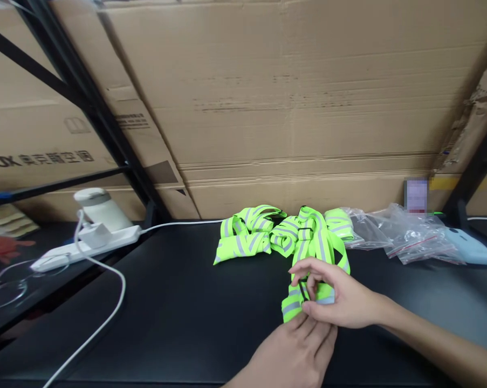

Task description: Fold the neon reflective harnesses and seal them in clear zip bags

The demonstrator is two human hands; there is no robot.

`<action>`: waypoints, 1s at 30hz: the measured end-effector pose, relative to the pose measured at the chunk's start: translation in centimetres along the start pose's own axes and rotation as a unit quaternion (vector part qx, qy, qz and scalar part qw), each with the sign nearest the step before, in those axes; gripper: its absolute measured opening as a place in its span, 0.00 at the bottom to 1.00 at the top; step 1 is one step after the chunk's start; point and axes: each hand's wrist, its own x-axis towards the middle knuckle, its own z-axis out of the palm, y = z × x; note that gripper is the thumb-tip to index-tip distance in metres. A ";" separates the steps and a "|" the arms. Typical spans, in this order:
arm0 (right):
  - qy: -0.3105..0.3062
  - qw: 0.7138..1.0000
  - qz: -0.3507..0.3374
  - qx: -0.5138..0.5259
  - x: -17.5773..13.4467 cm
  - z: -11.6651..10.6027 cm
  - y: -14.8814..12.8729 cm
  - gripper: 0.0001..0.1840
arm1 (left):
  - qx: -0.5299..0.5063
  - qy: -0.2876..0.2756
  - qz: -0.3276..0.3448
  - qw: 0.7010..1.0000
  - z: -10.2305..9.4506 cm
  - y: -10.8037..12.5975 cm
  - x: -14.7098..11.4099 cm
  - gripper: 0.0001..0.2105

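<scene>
Neon-yellow reflective straps with grey stripes lie bunched on the black tabletop (pixel 178 323). One reflective strap (pixel 292 308) runs down between my two hands, with a black buckle (pixel 303 291) on it. My right hand (pixel 336 293) is curled around this part, the buckle between thumb and forefinger. Just below, my left hand (pixel 295 350) has its fingers bent together at the strap's near end; their tips are partly hidden. Behind them, more of the strap bundle (pixel 311 229) spreads out, and another folded strap (pixel 243 245) is to its left.
Clear plastic bags (pixel 417 237) and a light blue object (pixel 470 247) lie at the right. A white power strip (pixel 85 250), a white bottle (pixel 103 207) and a white cable (pixel 119 302) occupy the left. Cardboard (pixel 308 108) stands behind, beside a black metal frame (pixel 89 108).
</scene>
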 end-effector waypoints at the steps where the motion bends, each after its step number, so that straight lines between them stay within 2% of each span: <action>1: -0.012 1.000 0.002 0.005 0.0 0.1 0.2 0.28 | -0.019 0.019 0.020 0.999 -0.2 0.1 -0.1 0.15; 3: -0.029 0.999 0.013 0.011 -0.1 0.1 0.5 0.27 | -0.075 0.045 0.044 0.995 -1.1 0.0 -0.4 0.12; 5: -0.033 0.999 0.024 0.016 -0.1 0.0 0.6 0.26 | -0.117 0.047 0.023 0.992 -2.4 -0.5 -0.7 0.12; 8: -0.024 0.999 0.029 0.022 -0.2 -0.1 0.8 0.25 | -0.144 0.024 -0.071 0.987 -4.0 -2.1 -1.4 0.15; 10: -0.019 0.999 0.034 0.030 -0.4 -0.2 1.1 0.24 | -0.182 0.010 -0.143 0.973 -4.3 -3.3 -1.9 0.18; 13: 0.004 0.999 0.033 0.006 -0.6 -0.3 1.2 0.20 | -0.268 -0.019 -0.207 0.941 -3.7 -4.6 -2.5 0.21; 16: 0.033 0.993 -0.012 -0.114 -1.3 -0.7 1.0 0.20 | -0.353 -0.036 -0.225 0.907 -2.8 -5.2 -2.5 0.18; 18: 0.028 0.976 -0.045 -0.210 -1.9 -1.1 0.9 0.22 | -0.386 -0.030 -0.234 0.892 -2.5 -5.6 -2.2 0.15; 21: 0.007 0.939 -0.079 -0.336 -3.2 -1.7 0.8 0.17 | -0.412 -0.022 -0.245 0.877 -2.0 -6.0 -1.6 0.16; 24: 0.017 0.902 -0.106 -0.417 -4.6 -2.3 1.1 0.12 | -0.431 -0.007 -0.264 0.863 -1.5 -6.3 -0.8 0.17; 27: 0.020 0.888 -0.103 -0.449 -5.7 -2.7 1.5 0.13 | -0.433 0.018 -0.286 0.854 -1.0 -6.2 -0.2 0.13; 30: 0.010 0.885 -0.083 -0.459 -6.7 -2.7 1.8 0.17 | -0.431 0.007 -0.294 0.853 -1.1 -6.0 0.4 0.15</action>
